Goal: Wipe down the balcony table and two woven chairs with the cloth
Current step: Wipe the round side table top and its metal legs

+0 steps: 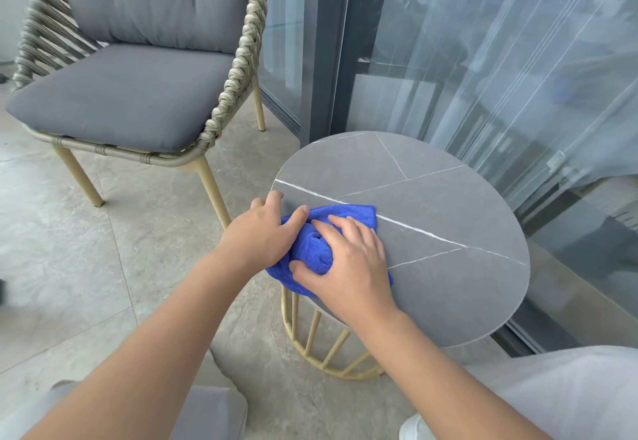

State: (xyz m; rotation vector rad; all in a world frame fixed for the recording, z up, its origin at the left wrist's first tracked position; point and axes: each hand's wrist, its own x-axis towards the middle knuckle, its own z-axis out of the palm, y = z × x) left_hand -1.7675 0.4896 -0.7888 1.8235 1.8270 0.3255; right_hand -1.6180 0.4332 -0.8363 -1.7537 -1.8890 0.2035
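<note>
Blue cloth (pixel 316 248) bunched at near-left edge of tabletop (pixel 448 218). My left hand (pixel 262 232) steadies rim, thumb on cloth; my right hand (pixel 348 260) lies on it, fingers curled into folds. Judging: table wipe barely begun; woven chair (pixel 138 94) untouched, second chair unseen. No containers.

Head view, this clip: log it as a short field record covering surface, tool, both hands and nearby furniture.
surface: round grey table with white veins, on a yellow wire base
tool: blue cloth, bunched at the table's near-left edge
left hand: on the table rim, thumb on the cloth
right hand: pressing on the cloth, thumb curled round it
furniture: woven chair with grey cushions, to the left of the table
backdrop: glass door
</note>
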